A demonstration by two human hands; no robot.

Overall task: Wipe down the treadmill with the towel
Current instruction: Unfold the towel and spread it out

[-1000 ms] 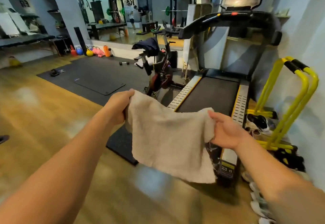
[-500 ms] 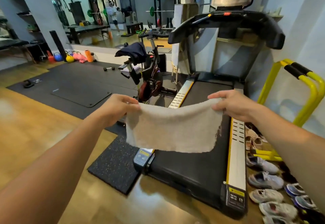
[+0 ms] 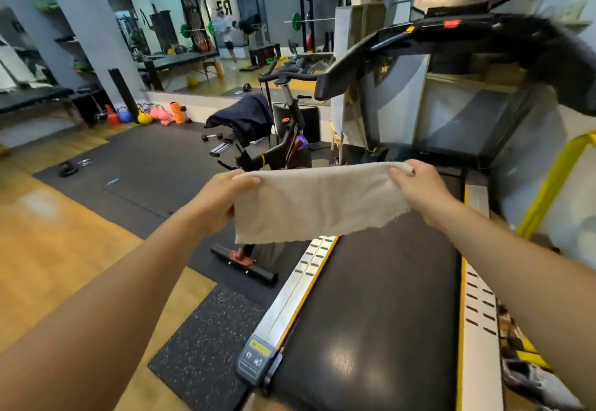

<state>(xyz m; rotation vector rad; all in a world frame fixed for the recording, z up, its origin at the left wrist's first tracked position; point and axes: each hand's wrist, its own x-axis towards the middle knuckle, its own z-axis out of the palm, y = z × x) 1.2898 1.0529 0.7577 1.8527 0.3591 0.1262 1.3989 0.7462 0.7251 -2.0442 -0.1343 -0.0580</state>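
Note:
A beige towel [image 3: 317,202] is stretched flat between both hands above the front of the treadmill. My left hand [image 3: 216,201] pinches its left upper corner, and my right hand [image 3: 419,189] grips its right upper corner. The treadmill's black belt [image 3: 380,307] runs below, flanked by silver side rails [image 3: 298,284] with yellow trim. Its black handlebar and console [image 3: 458,36] rise ahead at the upper right.
A spin bike [image 3: 274,139] with dark cloth over its saddle stands left of the treadmill on black mats. A yellow frame [image 3: 548,184] and shoes sit at the right by the wall. Kettlebells [image 3: 143,115] line the mirror wall; wooden floor lies at the left.
The view has closed in on the treadmill, and the belt now lies right below me. Both hands keep hold of the towel, which hangs shorter than before.

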